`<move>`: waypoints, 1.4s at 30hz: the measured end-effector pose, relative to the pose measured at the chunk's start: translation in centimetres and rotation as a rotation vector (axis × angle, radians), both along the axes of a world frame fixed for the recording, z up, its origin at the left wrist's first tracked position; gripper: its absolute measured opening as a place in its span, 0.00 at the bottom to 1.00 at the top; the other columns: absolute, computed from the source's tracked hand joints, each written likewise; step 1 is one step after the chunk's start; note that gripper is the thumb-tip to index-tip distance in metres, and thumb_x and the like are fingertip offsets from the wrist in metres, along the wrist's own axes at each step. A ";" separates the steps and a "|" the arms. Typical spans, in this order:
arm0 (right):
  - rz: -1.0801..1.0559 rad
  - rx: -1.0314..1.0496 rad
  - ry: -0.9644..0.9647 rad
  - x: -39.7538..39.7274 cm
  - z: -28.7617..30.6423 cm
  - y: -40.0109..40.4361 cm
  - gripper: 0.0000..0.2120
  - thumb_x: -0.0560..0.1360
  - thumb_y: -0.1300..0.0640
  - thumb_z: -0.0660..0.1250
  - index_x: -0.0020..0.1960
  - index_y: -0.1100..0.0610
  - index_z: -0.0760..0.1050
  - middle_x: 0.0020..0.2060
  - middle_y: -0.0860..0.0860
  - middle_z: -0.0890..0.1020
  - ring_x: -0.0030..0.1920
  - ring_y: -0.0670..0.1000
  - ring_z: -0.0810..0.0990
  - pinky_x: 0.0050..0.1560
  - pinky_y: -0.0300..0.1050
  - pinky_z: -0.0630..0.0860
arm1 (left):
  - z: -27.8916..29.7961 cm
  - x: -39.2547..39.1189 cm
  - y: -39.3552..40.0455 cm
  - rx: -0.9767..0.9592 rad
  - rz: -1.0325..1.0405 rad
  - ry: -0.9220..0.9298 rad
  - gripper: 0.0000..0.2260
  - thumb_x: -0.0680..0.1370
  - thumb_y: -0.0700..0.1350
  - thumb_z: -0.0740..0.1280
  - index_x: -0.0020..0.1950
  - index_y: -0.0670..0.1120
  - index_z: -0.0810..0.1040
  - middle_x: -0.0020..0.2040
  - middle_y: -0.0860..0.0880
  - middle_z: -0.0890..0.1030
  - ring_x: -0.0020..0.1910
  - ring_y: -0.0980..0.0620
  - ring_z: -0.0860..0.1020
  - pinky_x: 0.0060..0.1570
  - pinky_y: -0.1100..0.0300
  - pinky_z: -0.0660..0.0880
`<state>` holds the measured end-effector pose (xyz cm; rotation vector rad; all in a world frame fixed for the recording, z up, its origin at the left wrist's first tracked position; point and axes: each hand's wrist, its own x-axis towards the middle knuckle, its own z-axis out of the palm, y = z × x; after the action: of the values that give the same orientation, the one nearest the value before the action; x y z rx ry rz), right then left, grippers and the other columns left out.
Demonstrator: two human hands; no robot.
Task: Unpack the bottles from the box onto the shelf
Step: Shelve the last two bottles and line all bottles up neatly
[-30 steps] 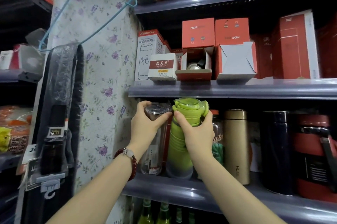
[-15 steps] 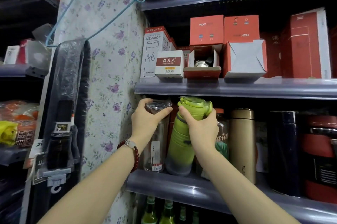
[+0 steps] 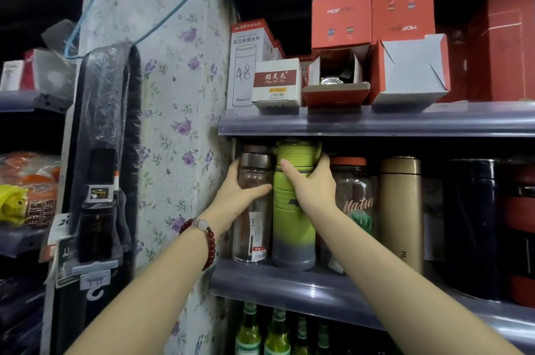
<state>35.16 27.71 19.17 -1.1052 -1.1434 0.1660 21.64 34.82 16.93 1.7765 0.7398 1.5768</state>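
A green bottle [image 3: 292, 227] with a grey base stands upright on the grey shelf [image 3: 289, 282], just under the shelf above. My right hand [image 3: 314, 187] is wrapped around its upper part. To its left stands a clear bottle [image 3: 254, 227] with a silver cap, against the shelf's left end. My left hand [image 3: 241, 191] grips this clear bottle around its upper half. The two bottles stand side by side, almost touching.
Right of the green bottle stand a clear jar with an orange lid [image 3: 354, 198], a gold flask [image 3: 402, 210] and dark flasks [image 3: 474, 224]. Red and white boxes [image 3: 341, 19] fill the shelf above. Green glass bottles [image 3: 278, 334] stand below. A floral wall [image 3: 173, 94] is at left.
The green bottle went from tilted to upright and further back on the shelf. My left hand slid from the clear bottle's cap down to its body. The camera moved closer.
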 end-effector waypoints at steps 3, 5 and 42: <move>0.005 0.010 -0.017 -0.6 -0.8 0.4 0.45 0.63 0.34 0.70 0.72 0.54 0.60 0.66 0.54 0.74 0.66 0.57 0.73 0.62 0.59 0.75 | -1.1 -0.4 0.0 -0.038 -0.042 -0.051 0.31 0.71 0.45 0.75 0.69 0.54 0.64 0.57 0.58 0.78 0.56 0.61 0.76 0.59 0.62 0.72; 0.001 0.024 -0.024 -0.8 -1.2 0.3 0.41 0.68 0.39 0.71 0.73 0.54 0.59 0.68 0.53 0.73 0.68 0.56 0.71 0.67 0.56 0.70 | -1.6 -0.4 0.1 -0.050 -0.051 -0.043 0.33 0.71 0.47 0.74 0.72 0.51 0.63 0.64 0.54 0.75 0.62 0.58 0.74 0.65 0.59 0.70; -0.313 -0.289 -0.161 -2.3 -8.2 -1.2 0.46 0.65 0.48 0.77 0.74 0.55 0.54 0.66 0.59 0.67 0.65 0.59 0.69 0.64 0.52 0.68 | -7.6 -1.7 0.6 -0.036 0.081 0.253 0.42 0.65 0.55 0.77 0.73 0.50 0.59 0.68 0.49 0.72 0.65 0.49 0.72 0.60 0.61 0.67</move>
<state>32.84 26.50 11.02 -1.5629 -1.0929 -0.0040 19.95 35.43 9.38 1.9630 0.9644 1.3941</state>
